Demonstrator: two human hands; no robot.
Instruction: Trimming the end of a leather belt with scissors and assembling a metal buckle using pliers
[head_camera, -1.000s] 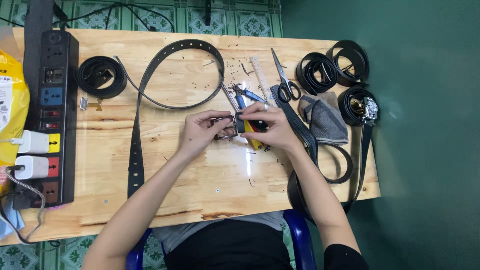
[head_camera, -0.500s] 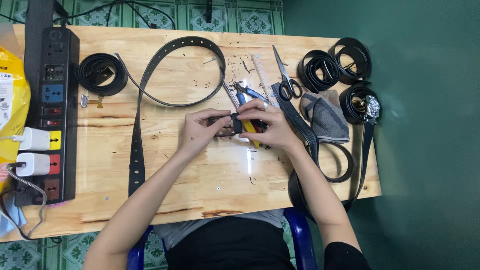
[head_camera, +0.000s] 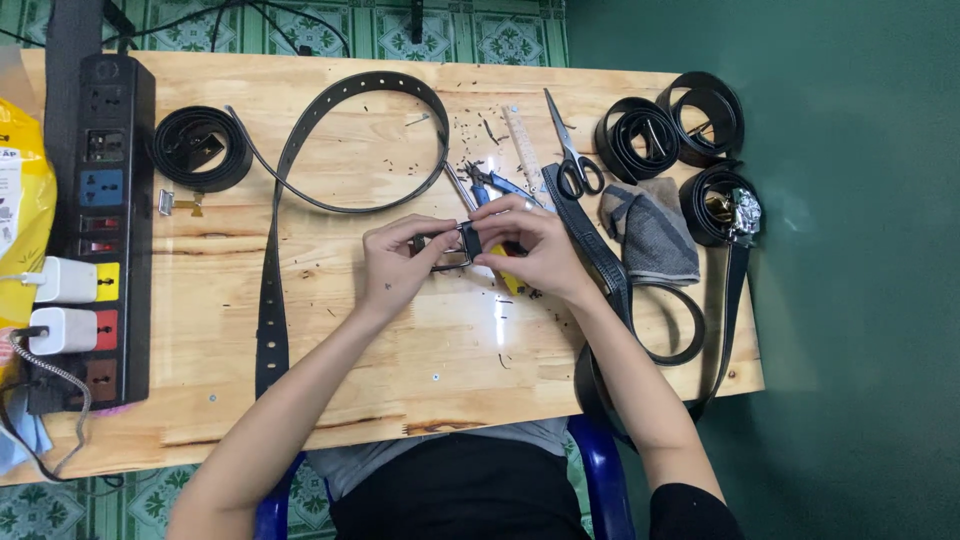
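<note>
Both grips clamp one belt buckle (head_camera: 455, 247) — left hand (head_camera: 395, 262) and right hand (head_camera: 530, 245) meeting above the table (head_camera: 400, 350) — scissors (head_camera: 570, 160) nearby.

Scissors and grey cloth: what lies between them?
In the head view, a black belt strap runs diagonally between the scissors and the grey cloth.

The left hand (head_camera: 395, 262) and right hand (head_camera: 528, 248) meet at centre, fingers curled and pinching, forearms angled inward.

Bare surface (head_camera: 420, 360) below the hands (head_camera: 470, 255), easy passage. Above them pliers (head_camera: 497, 184), scissors (head_camera: 570, 160) and probably scraps crowd things.
</note>
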